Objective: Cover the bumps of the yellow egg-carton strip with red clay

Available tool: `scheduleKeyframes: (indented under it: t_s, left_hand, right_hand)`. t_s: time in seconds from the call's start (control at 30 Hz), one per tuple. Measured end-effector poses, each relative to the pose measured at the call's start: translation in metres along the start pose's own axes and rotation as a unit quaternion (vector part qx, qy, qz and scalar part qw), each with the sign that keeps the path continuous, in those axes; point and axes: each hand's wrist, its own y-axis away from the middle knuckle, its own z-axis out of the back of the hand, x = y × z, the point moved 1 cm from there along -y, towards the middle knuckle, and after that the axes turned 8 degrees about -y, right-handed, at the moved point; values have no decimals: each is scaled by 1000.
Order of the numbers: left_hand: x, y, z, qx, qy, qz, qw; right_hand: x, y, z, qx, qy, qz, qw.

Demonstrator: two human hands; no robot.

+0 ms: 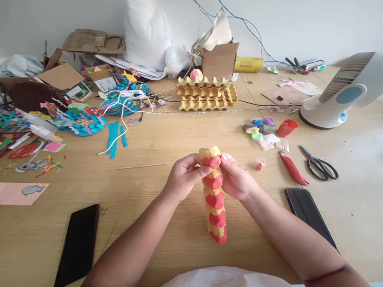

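A strip of egg carton [215, 199], yellow with red clay patches on its several bumps, is held up over the wooden table. My left hand [186, 175] grips its far end from the left, thumb across the front. From the right, my right hand [235, 175] pinches the same end, its thumb at the edge of the topmost red patch. The near end of the strip points toward my body. A small bag with red clay [259, 163] lies just right of my right hand. Thin wooden sticks [143, 166] lie to the left of the strip.
Egg trays [204, 96] stand at the back. To the right are clay packets [259, 127], a red cup [287, 128], a red-handled cutter [293, 168], scissors [319, 163], a phone [310, 213] and a fan [340, 92]. Another phone [76, 245] and paper crafts [77, 119] occupy the left.
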Motion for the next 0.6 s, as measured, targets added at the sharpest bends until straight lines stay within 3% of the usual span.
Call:
scheduleKeyframes:
  t_s: [0.33,0.53,0.6]
  left_hand:
    - [-8,-3,2,8,-32,-70,997]
    - [-6,-2,-1,73,88,-18,993]
    - [-7,-1,-5,53,122,2,991]
  right_hand:
    - [-1,-1,2,0,-51,-9,999]
    - [-2,-1,2,4,-46,-3,999]
    - [-1,0,1,6,-39,-2,999]
